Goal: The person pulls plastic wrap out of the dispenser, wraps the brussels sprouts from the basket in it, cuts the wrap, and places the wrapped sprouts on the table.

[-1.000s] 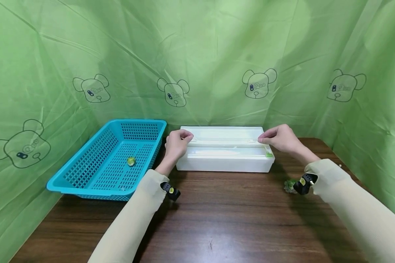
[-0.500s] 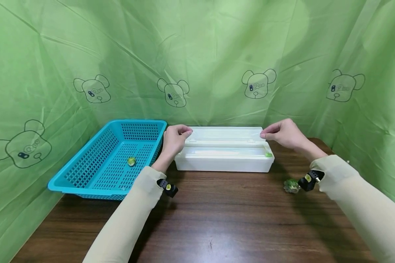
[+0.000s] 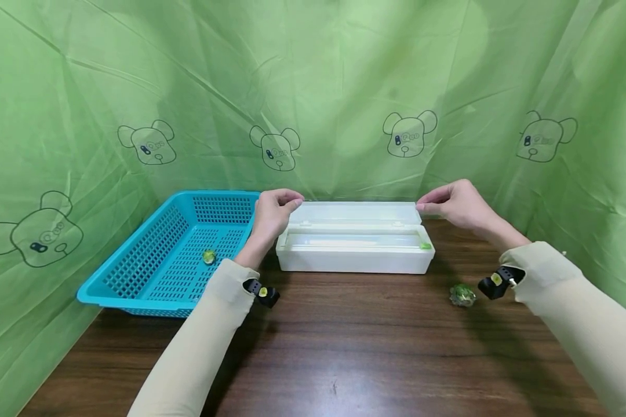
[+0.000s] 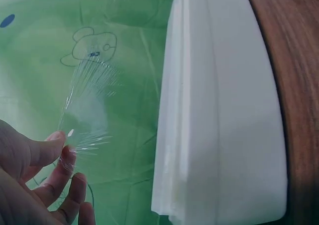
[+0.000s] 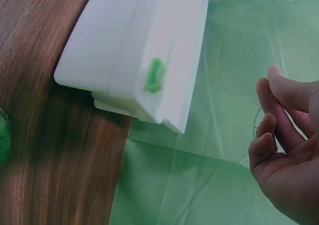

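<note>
Film spans between the left hand and right hand, whose fingers pinch its ends. It should be light, limp, clingy and easily torn, best held by corners; the white box's raised lid and blue basket stand near.

Green cartoon-print cloth around a wooden table makes this a curtained-off booth.

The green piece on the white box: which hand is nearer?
The right hand, above and right of the green piece; the left hand, by the opposite end of the white box.
</note>
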Tool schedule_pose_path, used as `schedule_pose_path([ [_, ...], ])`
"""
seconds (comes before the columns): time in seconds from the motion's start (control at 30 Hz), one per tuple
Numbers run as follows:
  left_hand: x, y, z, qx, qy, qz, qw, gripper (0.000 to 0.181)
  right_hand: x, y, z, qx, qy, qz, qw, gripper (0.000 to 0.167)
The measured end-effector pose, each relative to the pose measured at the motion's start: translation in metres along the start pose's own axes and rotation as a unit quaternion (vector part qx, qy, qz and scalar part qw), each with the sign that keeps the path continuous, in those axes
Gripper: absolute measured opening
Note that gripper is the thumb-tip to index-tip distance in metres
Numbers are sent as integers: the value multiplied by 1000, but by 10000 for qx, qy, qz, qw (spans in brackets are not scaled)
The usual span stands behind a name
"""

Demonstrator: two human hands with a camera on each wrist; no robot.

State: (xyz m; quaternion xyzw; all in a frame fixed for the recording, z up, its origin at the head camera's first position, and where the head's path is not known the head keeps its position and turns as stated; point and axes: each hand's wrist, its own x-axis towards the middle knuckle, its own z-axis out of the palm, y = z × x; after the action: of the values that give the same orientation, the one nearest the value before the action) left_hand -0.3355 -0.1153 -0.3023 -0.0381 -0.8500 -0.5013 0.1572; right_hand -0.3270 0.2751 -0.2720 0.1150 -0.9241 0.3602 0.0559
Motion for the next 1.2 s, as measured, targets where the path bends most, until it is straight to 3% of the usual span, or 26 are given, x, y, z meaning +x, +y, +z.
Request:
schedule_pose_path([
  [0.87,0,38,-29,-170,-52,101,9998,14,-8,-29,-28,33,218,-98,9997,35],
  [1.2,-2,53,-38,-282,31,340,9990,11,-16,-40,-42,-58,417,-160,9990,37],
])
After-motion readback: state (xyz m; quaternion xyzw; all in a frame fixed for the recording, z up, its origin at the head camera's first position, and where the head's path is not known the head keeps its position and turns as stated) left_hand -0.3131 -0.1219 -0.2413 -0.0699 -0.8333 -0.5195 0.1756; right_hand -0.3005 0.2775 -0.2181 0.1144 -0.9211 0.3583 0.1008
